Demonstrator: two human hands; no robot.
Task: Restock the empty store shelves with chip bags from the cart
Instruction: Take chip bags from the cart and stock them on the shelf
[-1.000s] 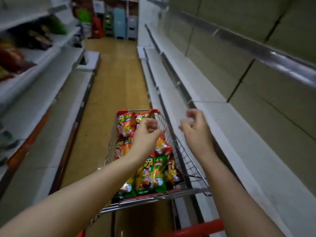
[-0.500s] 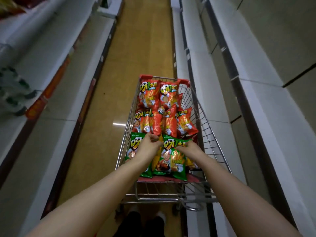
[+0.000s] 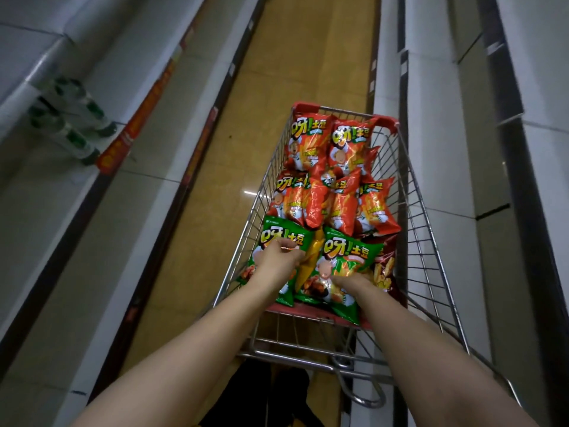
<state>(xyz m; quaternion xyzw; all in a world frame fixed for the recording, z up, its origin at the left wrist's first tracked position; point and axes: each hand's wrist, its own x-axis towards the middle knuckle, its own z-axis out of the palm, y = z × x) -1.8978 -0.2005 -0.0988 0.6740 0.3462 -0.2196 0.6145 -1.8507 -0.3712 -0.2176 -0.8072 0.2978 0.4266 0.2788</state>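
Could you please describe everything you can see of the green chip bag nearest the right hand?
The right green bag is a glossy, foil-like pouch with big yellow-white lettering, a cartoon figure and food pictures. It lies face up at the near end of the cart. The right hand meets its lower right edge, fingers out of sight. A yellow bag separates it from the left green bag; orange bags border its far edge.
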